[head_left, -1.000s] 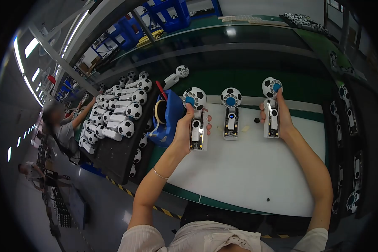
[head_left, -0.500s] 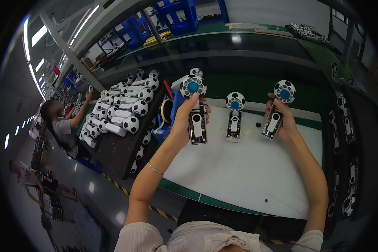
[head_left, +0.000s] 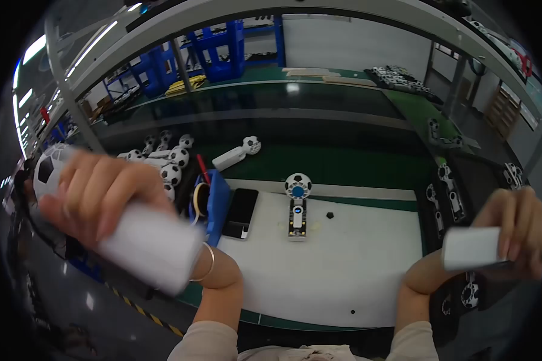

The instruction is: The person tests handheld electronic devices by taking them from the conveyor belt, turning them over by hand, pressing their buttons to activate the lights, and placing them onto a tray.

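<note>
Close to the camera on the left, my left hand (head_left: 111, 195) is wrapped round a white soccer-ball-headed handheld device (head_left: 156, 249), its back turned up and blurred by motion. My right hand (head_left: 520, 231), raised at the far right, grips a second such white device (head_left: 471, 248); its head is hidden. Between them, a third device (head_left: 297, 219) lies on the white work mat (head_left: 325, 277), its circuit side and blue disc facing up. A small black pentagon piece (head_left: 330, 215) sits to its right. A dark phone (head_left: 242, 212) lies at the mat's left.
A blue holder (head_left: 218, 201) with a tape roll (head_left: 200, 200) and red pen (head_left: 203, 169) stands left of the mat. One white device (head_left: 230, 157) lies behind. More are piled at left; open ones line the dark rack (head_left: 488, 174) at right.
Both hands have moved outward from over the mat, raising their devices and turning the white backs to view. The phone now shows where my left hand was. The view has shifted.
</note>
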Demonstrator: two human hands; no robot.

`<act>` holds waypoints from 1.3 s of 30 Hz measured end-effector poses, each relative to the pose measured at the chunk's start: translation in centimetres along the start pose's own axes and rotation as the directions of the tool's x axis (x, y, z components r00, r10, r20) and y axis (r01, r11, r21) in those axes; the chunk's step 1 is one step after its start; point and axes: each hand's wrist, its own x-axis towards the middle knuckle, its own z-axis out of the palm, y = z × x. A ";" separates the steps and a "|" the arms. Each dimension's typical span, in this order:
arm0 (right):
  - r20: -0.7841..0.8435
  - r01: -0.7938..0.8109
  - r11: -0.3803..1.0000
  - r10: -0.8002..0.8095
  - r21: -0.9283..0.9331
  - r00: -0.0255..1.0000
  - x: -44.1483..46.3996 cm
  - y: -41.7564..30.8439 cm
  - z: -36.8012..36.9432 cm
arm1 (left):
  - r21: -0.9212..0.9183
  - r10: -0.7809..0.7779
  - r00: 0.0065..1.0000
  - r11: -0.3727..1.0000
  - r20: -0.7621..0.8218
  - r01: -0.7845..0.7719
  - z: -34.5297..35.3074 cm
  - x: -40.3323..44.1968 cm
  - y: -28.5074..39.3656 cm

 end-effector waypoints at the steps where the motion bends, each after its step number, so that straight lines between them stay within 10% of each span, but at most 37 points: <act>1: 0.152 0.410 0.722 -0.397 -0.557 0.905 -0.7 -1.0 0.8 | 0.175 0.180 0.984 0.968 0.009 -0.179 0.6 -0.8 -0.3; 2: 0.172 0.419 0.697 -0.398 -0.581 0.901 -1.0 -1.7 1.4 | 0.340 0.348 0.937 0.876 0.045 -0.342 1.0 -1.4 -0.4; 3: 0.165 0.439 0.659 -0.436 -0.611 0.885 -1.5 -2.2 1.8 | 0.715 0.653 0.599 0.125 0.463 -0.688 0.0 -1.7 -0.2; 4: 0.169 0.465 0.621 -0.475 -0.631 0.863 -1.8 -2.5 1.8 | 0.467 0.410 0.226 -0.734 0.884 -0.493 -1.2 -2.1 -0.1; 5: 0.177 0.495 0.581 -0.517 -0.646 0.837 -1.9 -2.8 1.7 | 0.617 0.616 0.473 -0.027 0.630 -0.786 -0.3 -2.6 -1.3; 6: 0.188 0.527 0.536 -0.561 -0.659 0.806 -2.1 -2.9 1.5 | 0.344 0.504 0.766 0.692 0.400 -0.635 0.8 -3.9 -2.2; 7: 0.200 0.552 0.495 -0.596 -0.671 0.778 -2.0 -3.1 1.3 | 0.049 0.252 0.893 0.956 0.372 -0.290 -0.2 -5.7 1.3; 8: 0.197 0.558 0.465 -0.620 -0.687 0.759 -2.0 -3.4 1.2 | 0.522 0.496 0.756 0.548 0.426 -0.654 -0.6 -4.5 -0.9; 9: 0.177 0.545 0.439 -0.640 -0.714 0.748 -2.4 -3.7 1.6 | 0.765 0.577 0.578 -0.134 0.577 -0.630 -0.6 -3.1 -2.9; 10: 0.154 0.529 0.412 -0.663 -0.742 0.732 -2.9 -4.0 2.1 | 0.775 0.591 0.508 -0.406 0.627 -0.484 -1.3 -2.6 -2.1; 11: 0.141 0.528 0.379 -0.697 -0.760 0.703 -3.2 -4.0 2.5 | 0.831 0.476 0.834 0.316 0.278 -0.458 -1.9 -2.5 -0.7; 12: -0.100 0.387 0.883 -0.424 -0.265 0.900 -2.2 -2.7 2.5 | 0.509 0.075 0.994 0.854 0.084 -0.107 -2.4 -1.9 -0.1; 13: -0.081 0.040 0.926 -0.010 0.375 0.997 -0.4 -1.4 1.9 | 0.327 -0.026 1.000 0.945 -0.015 0.029 -4.2 -1.2 0.1; 15: -0.220 -0.013 0.995 0.036 0.102 0.975 0.2 -0.2 -1.3 | 0.864 0.483 0.841 0.286 0.242 -0.413 -7.4 0.7 -5.7; 17: -0.113 0.238 0.480 -0.595 -0.844 0.796 0.3 6.5 -4.1 | 0.787 0.397 0.760 -0.569 0.515 -0.237 -12.4 0.8 -7.3; 18: 0.195 0.153 -0.132 -0.423 -0.979 0.885 -1.3 6.8 -7.4 | 0.804 0.413 0.759 -0.545 0.504 -0.238 -12.7 0.7 -8.3; 19: 0.414 0.284 -0.391 -0.303 -0.876 0.859 -0.6 8.6 -7.9 | 0.993 0.397 0.911 -0.079 0.110 -0.086 -12.8 0.8 -9.6; 20: 0.357 0.257 -0.340 -0.275 -0.905 0.893 -0.1 10.3 -9.2 | 0.913 0.168 0.956 0.373 -0.240 0.164 -12.9 0.9 -10.9; 21: -0.119 -0.125 -0.056 -0.094 -0.991 0.988 -0.4 10.5 -7.8 | 0.598 -0.202 0.877 0.663 -0.436 0.450 -13.1 1.0 -12.0; 22: -0.581 -0.527 0.628 0.142 -0.573 0.801 -1.0 11.8 -9.2 | -0.275 -0.604 0.721 0.797 -0.338 0.538 -14.4 0.8 -11.7; 23: -0.571 -0.554 0.817 0.535 0.160 0.623 -1.2 12.2 -10.6 | -0.297 -0.616 0.719 0.787 -0.322 0.541 -14.7 0.5 -12.1; 26: -0.639 -0.701 0.664 0.427 -0.259 0.640 -1.5 12.7 -11.6 | 0.235 -0.420 0.760 0.777 -0.496 0.583 -15.5 -0.1 -13.5; 27: -0.655 -0.738 0.517 0.381 -0.434 0.652 -1.7 12.8 -11.9 | 0.917 0.110 0.981 0.386 -0.157 0.103 -17.8 -0.7 -13.9; 28: -0.663 -0.743 0.339 0.337 -0.577 0.668 -2.1 12.9 -12.4 | 0.838 0.241 0.840 -0.401 0.486 -0.370 -19.9 -1.4 -14.5; 29: -0.333 -0.329 -0.069 0.077 -0.942 0.940 -2.8 13.1 -13.5 | 0.707 -0.141 0.862 -0.515 0.487 -0.484 -15.5 0.5 -13.2; 30: -0.338 -0.332 -0.089 0.068 -0.939 0.939 -2.3 12.5 -13.7 | 0.718 -0.139 0.861 -0.496 0.489 -0.488 -15.1 0.7 -13.2; 32: -0.067 -0.013 -0.595 0.068 -0.804 0.995 -0.5 11.7 -14.6 | 0.757 -0.100 0.891 -0.489 0.444 -0.432 -15.3 0.7 -13.4; 34: -0.408 -0.272 -0.520 0.166 -0.810 0.898 2.1 9.6 -17.7 | 0.964 0.174 0.975 -0.251 0.136 -0.089 -19.7 -1.7 -14.0; 35: -0.614 -0.375 -0.577 0.296 -0.725 0.732 4.1 8.1 -19.8 | 0.909 0.071 0.963 0.355 -0.259 0.219 -18.4 -0.8 -13.7; 36: -0.773 -0.448 -0.647 0.390 -0.617 0.501 5.9 6.4 -21.9 | 0.432 -0.233 0.834 0.768 -0.500 0.473 -16.8 0.5 -12.8; 37: -0.841 -0.374 -0.759 0.423 -0.532 0.337 7.1 4.7 -23.3 | 0.045 -0.414 0.722 0.851 -0.555 0.523 -16.7 1.2 -12.0; 39: -0.907 -0.125 -0.903 0.391 -0.411 0.157 7.9 0.6 -26.6 | -0.730 -0.740 0.590 0.592 -0.324 0.341 -18.5 1.5 -10.8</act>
